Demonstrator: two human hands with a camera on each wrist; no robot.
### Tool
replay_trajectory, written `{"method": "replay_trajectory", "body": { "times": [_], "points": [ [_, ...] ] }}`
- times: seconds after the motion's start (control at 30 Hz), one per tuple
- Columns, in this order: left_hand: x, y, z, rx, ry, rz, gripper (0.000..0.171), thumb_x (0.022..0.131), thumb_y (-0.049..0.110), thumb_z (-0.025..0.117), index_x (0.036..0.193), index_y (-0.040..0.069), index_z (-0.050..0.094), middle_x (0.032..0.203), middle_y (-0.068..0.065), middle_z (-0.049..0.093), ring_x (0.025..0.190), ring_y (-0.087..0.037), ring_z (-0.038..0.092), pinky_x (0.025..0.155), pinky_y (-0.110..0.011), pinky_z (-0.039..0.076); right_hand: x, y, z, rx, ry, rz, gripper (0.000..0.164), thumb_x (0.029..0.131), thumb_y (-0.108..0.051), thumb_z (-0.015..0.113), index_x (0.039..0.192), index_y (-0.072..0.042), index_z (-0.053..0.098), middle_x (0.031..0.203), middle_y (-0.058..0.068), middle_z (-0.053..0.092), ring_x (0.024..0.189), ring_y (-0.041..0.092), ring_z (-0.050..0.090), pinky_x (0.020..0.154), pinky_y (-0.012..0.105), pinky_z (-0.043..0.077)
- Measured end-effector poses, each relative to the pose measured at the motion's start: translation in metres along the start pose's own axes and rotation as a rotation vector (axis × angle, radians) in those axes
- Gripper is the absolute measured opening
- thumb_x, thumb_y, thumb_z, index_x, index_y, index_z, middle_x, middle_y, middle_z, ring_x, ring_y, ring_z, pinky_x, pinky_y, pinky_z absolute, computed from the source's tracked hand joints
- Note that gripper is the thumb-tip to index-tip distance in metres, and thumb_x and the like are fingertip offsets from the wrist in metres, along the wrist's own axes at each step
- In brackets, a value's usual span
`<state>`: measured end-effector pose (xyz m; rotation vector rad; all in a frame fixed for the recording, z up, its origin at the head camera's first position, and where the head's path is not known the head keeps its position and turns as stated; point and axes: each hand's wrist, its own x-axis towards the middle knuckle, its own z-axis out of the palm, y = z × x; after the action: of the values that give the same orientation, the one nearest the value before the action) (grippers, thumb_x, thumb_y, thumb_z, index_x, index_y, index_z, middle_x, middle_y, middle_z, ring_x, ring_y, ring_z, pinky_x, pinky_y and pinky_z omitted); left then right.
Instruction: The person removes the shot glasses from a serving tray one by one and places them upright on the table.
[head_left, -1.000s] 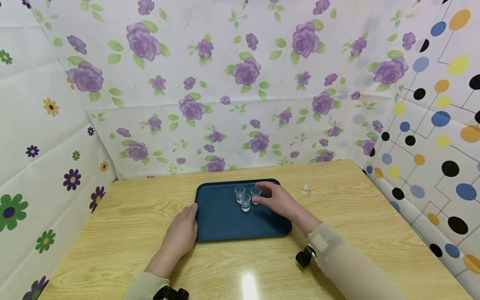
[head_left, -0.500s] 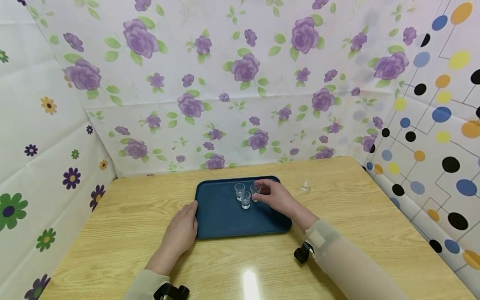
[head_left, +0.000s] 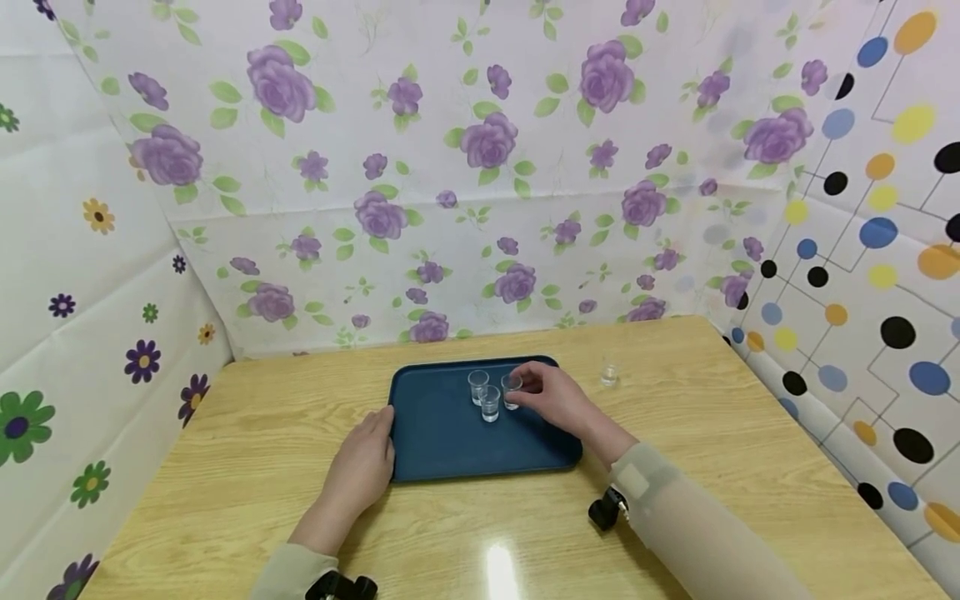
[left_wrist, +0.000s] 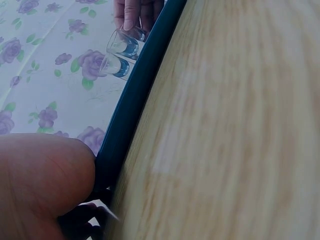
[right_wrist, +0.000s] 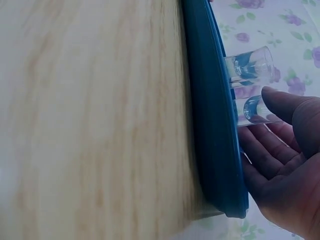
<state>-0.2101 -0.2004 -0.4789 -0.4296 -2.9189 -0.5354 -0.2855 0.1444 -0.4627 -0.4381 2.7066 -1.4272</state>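
Note:
Three small clear shot glasses stand upright close together on a dark blue tray (head_left: 450, 454): a back-left glass (head_left: 477, 385), a front glass (head_left: 490, 405) and a right glass (head_left: 512, 393). My right hand (head_left: 553, 400) reaches over the tray from the right and holds the right glass between thumb and fingers. The right wrist view shows that thumb (right_wrist: 285, 105) beside a glass (right_wrist: 255, 107), the fingers on its other side. At the tray's left edge rests my left hand (head_left: 363, 462), its fingers lying fairly straight against the rim. Its fingertips are partly hidden.
Another clear shot glass (head_left: 609, 372) stands on the wooden table (head_left: 675, 400), right of the tray. Behind the table hangs a flowered cloth (head_left: 420, 275). Patterned cloths also close off the left and right sides.
Both hands, the tray and the glasses keep their places. Only the head view shifts slightly.

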Motion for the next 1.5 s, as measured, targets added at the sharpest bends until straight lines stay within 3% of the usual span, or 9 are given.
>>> {"method": "replay_trajectory", "body": {
  "times": [0.4,0.77,1.07,1.5],
  "points": [
    [0.0,-0.001,0.0,0.001,0.011,0.002,0.051,0.113,0.001,0.052,0.161,-0.014,0.044,0.162,-0.032,0.05,0.154,-0.051,0.043,0.13,-0.063,0.036,-0.013,0.004,-0.011,0.052,0.029,0.011,0.031,0.104,-0.027,0.081,0.132,-0.014,0.074,0.124,0.002,0.075,0.115,0.021,0.073,0.102,0.046,0.063],
    [0.0,-0.001,0.0,-0.006,-0.003,-0.007,0.051,0.113,0.001,0.052,0.161,-0.014,0.043,0.163,-0.032,0.049,0.155,-0.051,0.042,0.13,-0.062,0.035,-0.033,0.007,-0.027,0.022,0.063,0.012,0.034,0.103,-0.034,0.082,0.131,-0.016,0.075,0.126,0.002,0.075,0.116,0.022,0.072,0.102,0.046,0.064],
    [-0.002,-0.002,-0.001,-0.011,-0.004,-0.004,0.052,0.113,0.001,0.052,0.162,-0.015,0.043,0.163,-0.033,0.049,0.155,-0.051,0.042,0.13,-0.063,0.036,-0.048,0.013,-0.045,0.04,0.105,0.024,0.034,0.105,-0.028,0.08,0.135,-0.013,0.074,0.127,0.004,0.076,0.116,0.023,0.073,0.099,0.042,0.066],
    [0.001,-0.002,0.001,-0.02,-0.023,-0.027,0.052,0.114,0.003,0.051,0.163,-0.012,0.042,0.165,-0.031,0.047,0.157,-0.05,0.039,0.131,-0.062,0.033,-0.071,0.032,-0.076,-0.027,0.13,0.04,0.041,0.107,-0.029,0.077,0.141,-0.006,0.07,0.13,0.01,0.075,0.119,0.029,0.073,0.098,0.045,0.065]
  ]
}}
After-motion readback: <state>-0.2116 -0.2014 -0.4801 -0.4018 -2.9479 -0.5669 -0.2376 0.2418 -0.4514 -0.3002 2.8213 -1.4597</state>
